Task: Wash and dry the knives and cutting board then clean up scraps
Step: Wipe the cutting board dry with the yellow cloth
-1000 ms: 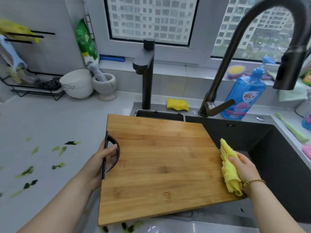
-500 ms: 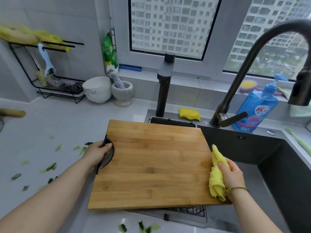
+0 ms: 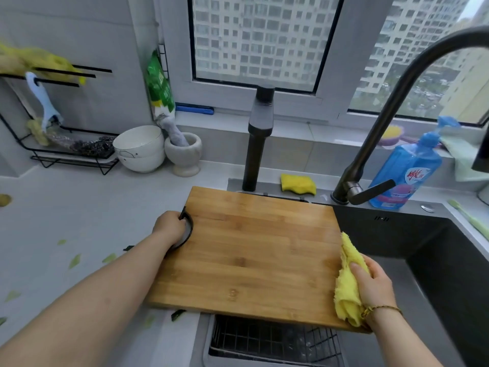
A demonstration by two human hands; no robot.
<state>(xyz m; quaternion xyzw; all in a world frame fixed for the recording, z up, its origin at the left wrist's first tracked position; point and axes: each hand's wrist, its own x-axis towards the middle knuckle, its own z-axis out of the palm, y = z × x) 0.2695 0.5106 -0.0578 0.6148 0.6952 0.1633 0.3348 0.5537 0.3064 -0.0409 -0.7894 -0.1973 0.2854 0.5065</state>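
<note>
Two hands on a rectangular bamboo cutting board (image 3: 254,255) held over the dark sink (image 3: 436,260), left hand (image 3: 169,229) curled round its black handle (image 3: 187,229), right hand (image 3: 370,284) clamped on a yellow cloth (image 3: 346,282) at its right edge, green scraps (image 3: 75,260) scattered on the grey counter (image 3: 92,207), wire rack (image 3: 275,340) seen below.

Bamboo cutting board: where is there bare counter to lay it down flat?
The grey countertop left of the bamboo cutting board is bare between the stacked white bowls behind and the green leaf scraps in front. Crowded behind the board: yellow sponge, blue soap bottle, dark curved faucet.
</note>
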